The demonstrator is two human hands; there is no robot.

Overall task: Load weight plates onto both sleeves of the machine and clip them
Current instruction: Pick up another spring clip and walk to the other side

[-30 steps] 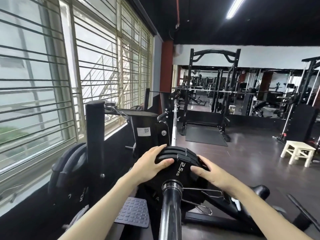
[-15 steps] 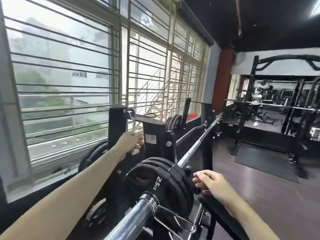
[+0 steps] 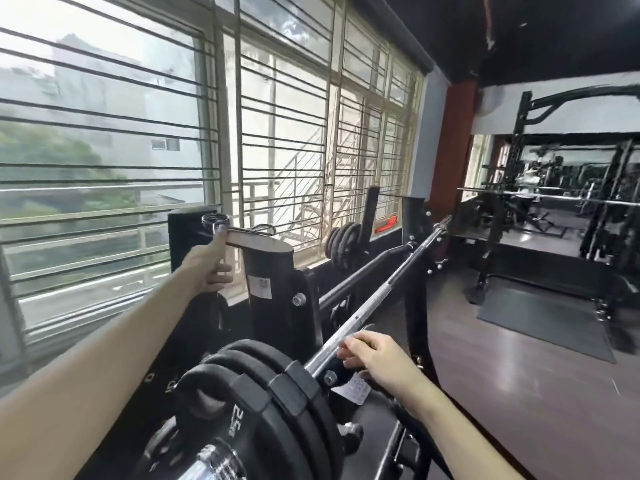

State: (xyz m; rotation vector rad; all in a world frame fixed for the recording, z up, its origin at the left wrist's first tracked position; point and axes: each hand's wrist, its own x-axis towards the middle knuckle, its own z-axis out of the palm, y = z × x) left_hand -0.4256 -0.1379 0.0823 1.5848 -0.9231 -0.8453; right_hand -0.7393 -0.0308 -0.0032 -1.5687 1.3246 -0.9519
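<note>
The left hand [image 3: 207, 268] is stretched out toward the window side, its forefinger and thumb raised and pinching the handle of a chrome spring clip [image 3: 216, 221] that sits on top of a black upright post [image 3: 273, 292]; the other fingers curl loosely beneath. The clip's coil stands just above the fingertips, with its wire arms running right along the post's pale top.

The right hand [image 3: 372, 356] hovers low and nearer the person, fingers loosely bent and holding nothing, the tips at or just over the silver barbell [image 3: 377, 299]; whether they touch the bar is hard to tell. The bar runs diagonally away toward the far end of the machine.

Between the two forearms, close to the camera, a stack of black weight plates [image 3: 263, 403] sits on the near sleeve [image 3: 211, 469], the outermost marked 2.5 kg. The chrome end of the sleeve pokes out in front of them at the bottom edge. At the far end of the bar, a second set of dark plates [image 3: 343, 242] stands on edge near the window sill.

A barred window [image 3: 138, 150] fills the left wall. To the right, a dark floor [image 3: 502, 375] stretches toward a black power rack [image 3: 540, 188] standing on a mat, by a mirrored wall and a red column [image 3: 453, 150].
</note>
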